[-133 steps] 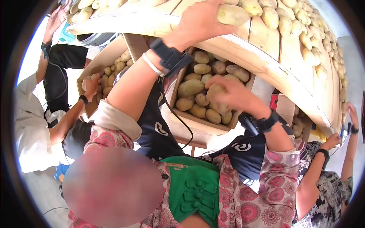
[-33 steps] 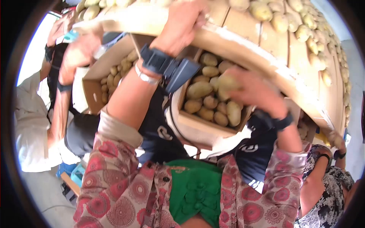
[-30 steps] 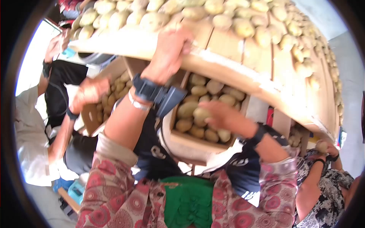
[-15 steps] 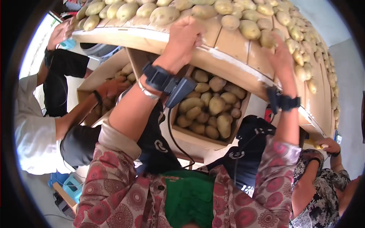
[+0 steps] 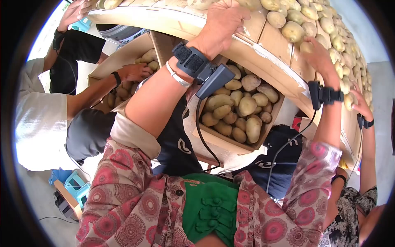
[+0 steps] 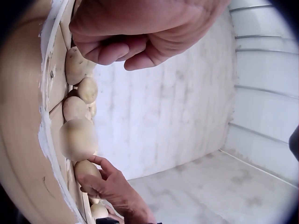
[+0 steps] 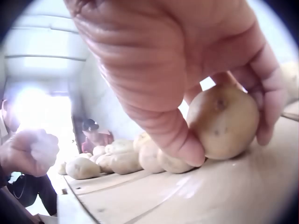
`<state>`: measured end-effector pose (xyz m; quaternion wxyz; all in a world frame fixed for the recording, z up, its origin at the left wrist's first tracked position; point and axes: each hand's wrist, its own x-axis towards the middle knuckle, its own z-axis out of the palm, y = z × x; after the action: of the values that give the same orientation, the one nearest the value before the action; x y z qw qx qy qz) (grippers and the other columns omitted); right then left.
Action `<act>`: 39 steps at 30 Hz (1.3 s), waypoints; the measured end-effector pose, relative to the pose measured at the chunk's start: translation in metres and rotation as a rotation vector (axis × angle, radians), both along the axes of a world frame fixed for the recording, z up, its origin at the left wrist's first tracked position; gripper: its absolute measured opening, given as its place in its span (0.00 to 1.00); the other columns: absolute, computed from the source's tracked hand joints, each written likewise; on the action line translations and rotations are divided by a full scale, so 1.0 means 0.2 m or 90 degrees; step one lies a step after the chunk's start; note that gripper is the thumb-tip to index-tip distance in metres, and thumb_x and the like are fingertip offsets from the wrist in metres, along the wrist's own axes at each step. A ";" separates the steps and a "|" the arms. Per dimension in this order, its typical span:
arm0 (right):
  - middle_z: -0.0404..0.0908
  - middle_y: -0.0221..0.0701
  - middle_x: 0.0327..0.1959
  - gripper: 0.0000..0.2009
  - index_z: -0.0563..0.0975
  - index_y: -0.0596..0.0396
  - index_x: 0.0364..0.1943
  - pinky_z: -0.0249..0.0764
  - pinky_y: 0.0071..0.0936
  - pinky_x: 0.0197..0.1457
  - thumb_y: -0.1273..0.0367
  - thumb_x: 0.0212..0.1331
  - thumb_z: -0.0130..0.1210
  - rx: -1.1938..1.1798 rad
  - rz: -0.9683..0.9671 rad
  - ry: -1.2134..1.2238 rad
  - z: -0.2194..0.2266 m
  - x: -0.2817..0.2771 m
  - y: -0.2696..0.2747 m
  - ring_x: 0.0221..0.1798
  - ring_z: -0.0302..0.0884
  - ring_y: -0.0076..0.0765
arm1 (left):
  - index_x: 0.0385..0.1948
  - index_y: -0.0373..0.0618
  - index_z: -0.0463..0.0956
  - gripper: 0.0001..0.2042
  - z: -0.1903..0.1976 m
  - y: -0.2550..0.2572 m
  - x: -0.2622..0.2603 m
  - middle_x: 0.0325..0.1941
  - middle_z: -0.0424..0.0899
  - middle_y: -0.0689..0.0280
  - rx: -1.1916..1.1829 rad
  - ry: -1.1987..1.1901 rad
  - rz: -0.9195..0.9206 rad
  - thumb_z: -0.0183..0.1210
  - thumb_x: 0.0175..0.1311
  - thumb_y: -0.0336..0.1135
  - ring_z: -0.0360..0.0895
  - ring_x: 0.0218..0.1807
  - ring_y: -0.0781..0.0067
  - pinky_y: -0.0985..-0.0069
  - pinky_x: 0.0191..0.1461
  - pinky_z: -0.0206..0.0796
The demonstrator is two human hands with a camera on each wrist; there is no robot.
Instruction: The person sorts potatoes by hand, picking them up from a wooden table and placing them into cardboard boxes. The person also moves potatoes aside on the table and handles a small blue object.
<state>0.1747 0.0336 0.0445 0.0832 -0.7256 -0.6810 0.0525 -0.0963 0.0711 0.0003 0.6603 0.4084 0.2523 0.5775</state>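
Fingers and thumb of your right hand (image 7: 187, 88) curl round a potato (image 7: 223, 122), holding it on the sloped wooden worktop (image 7: 187, 196), near the edge that faces you and right by the row of potatoes (image 5: 312, 24) already lying there. Half a second ago that hand was only arriving at the boards; a second ago it was down in the cardboard box (image 5: 218, 138) below the worktop's edge, closing on a potato. So the potato has made the trip from box to worktop, and your grip has not yet let go of it.

Your left hand (image 5: 224, 20) is where it was in the earlier views, on the worktop's pale near edge. From the wrist its fingers curl against the rim, with no potato visibly in them, so that grip holds at most the wood.

The held potato is rounded, pale tan, smooth-skinned with small dark eyes, and looks firm. The boards are bare planks with seams between them and a whitish, chipped strip along the edge. The box is plain brown card, partly full of oval tubers of mixed sizes.

Other people's hands (image 6: 110, 186) work at the same worktop and at a second box (image 5: 119, 66) off to the left.
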 end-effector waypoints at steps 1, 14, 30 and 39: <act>0.79 0.47 0.39 0.24 0.71 0.49 0.51 0.72 0.36 0.47 0.67 0.44 0.57 -0.027 -0.015 0.029 0.02 -0.05 -0.08 0.43 0.78 0.50 | 0.13 0.49 0.70 0.10 0.01 -0.01 0.00 0.11 0.67 0.75 0.001 -0.001 -0.002 0.53 0.50 0.23 0.60 0.13 0.84 0.84 0.16 0.47; 0.76 0.35 0.35 0.17 0.71 0.57 0.44 0.71 0.25 0.38 0.63 0.53 0.54 -0.225 0.219 0.540 -0.26 -0.48 -0.57 0.34 0.75 0.29 | 0.13 0.49 0.68 0.10 -0.01 -0.06 0.06 0.12 0.67 0.74 -0.010 0.016 0.015 0.54 0.50 0.22 0.59 0.13 0.85 0.84 0.15 0.46; 0.79 0.33 0.32 0.13 0.75 0.62 0.42 0.73 0.20 0.32 0.67 0.56 0.55 -0.281 0.182 0.525 -0.40 -0.65 -0.33 0.31 0.78 0.22 | 0.14 0.53 0.60 0.15 0.10 -0.07 -0.06 0.15 0.60 0.79 -0.085 0.008 0.000 0.52 0.51 0.18 0.54 0.17 0.87 0.85 0.21 0.47; 0.80 0.43 0.35 0.23 0.77 0.57 0.41 0.70 0.32 0.48 0.51 0.51 0.57 0.240 -0.015 0.208 -0.05 -0.21 0.07 0.41 0.76 0.40 | 0.12 0.51 0.58 0.16 0.14 -0.06 -0.10 0.15 0.60 0.78 -0.055 -0.002 0.023 0.52 0.52 0.18 0.53 0.17 0.86 0.84 0.21 0.47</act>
<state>0.1318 0.0472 0.0352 0.3268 -0.6871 -0.6476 0.0405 -0.1158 0.0595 0.0277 0.6672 0.3737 0.2831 0.5788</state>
